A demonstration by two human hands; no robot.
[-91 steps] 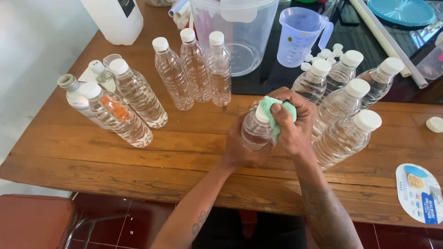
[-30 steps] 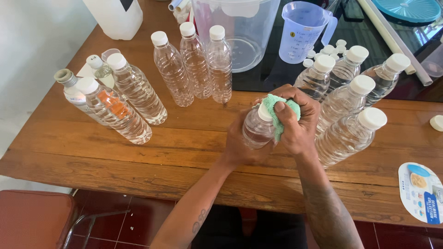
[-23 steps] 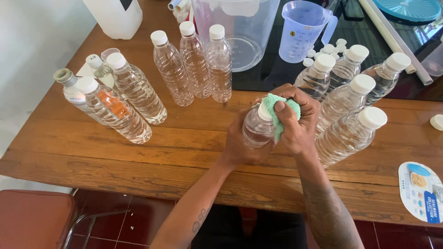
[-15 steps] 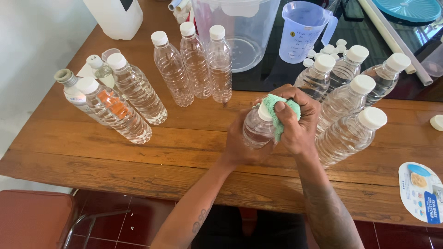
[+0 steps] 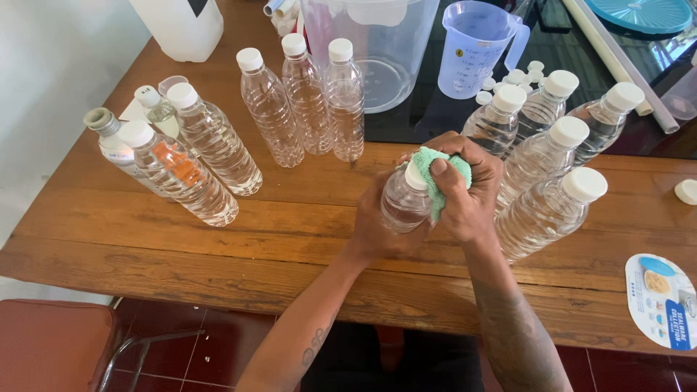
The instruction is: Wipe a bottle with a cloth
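Both forearms reach up from the lower edge of the view and converge at the middle. The left hand [image 5: 377, 221] is cupped sideways, its fingers [image 5: 406, 243] wrapped closed around what it holds, the palm facing right. The right hand [image 5: 468, 192] sits just above and against it, knuckles up, fingers [image 5: 443, 174] curled tightly downward in a gripping fist. The two hands touch. Both wrists are slightly bent inward.

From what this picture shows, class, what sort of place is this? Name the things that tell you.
Probably a home or small workshop set up for bottling by hand. A wooden table holds many capped clear plastic bottles, a measuring jug and loose white caps; the floor has red tiles.
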